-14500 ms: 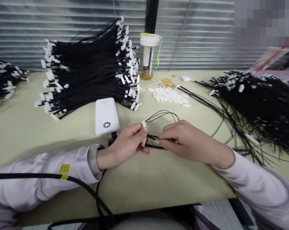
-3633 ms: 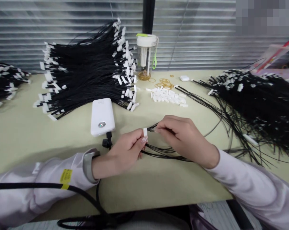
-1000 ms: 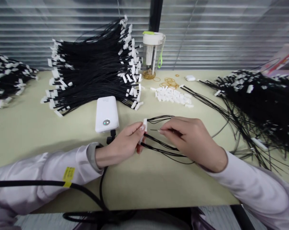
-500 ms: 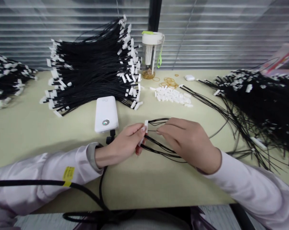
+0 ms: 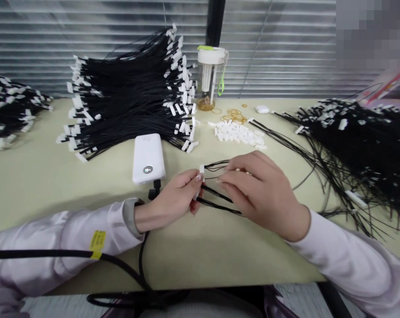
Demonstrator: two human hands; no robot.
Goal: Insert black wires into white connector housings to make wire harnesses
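Observation:
My left hand [image 5: 175, 196] pinches a white plastic connector [image 5: 201, 169] between thumb and fingers above the table. Several thin black wires [image 5: 218, 208] run from the connector to the right, in separate groups. Close by on the right, my right hand [image 5: 264, 192] is closed around these wires, its thumb and forefinger near a single wire at the connector's middle. The wires' far ends are hidden behind that hand. A pile of loose white connectors [image 5: 239, 133] lies on the table beyond my hands.
A white power bank [image 5: 149, 157] with a plugged-in black cable sits beside my left wrist. Large bundles of connector-ended black wires [image 5: 130, 92] lie behind it, with another heap [image 5: 362, 145] at right. A lidded bottle [image 5: 209, 77] and rubber bands [image 5: 233, 115] are at the back.
My right hand has shifted slightly, its fingers lifting and spreading a little over the wires. My left hand keeps its hold on the connector.

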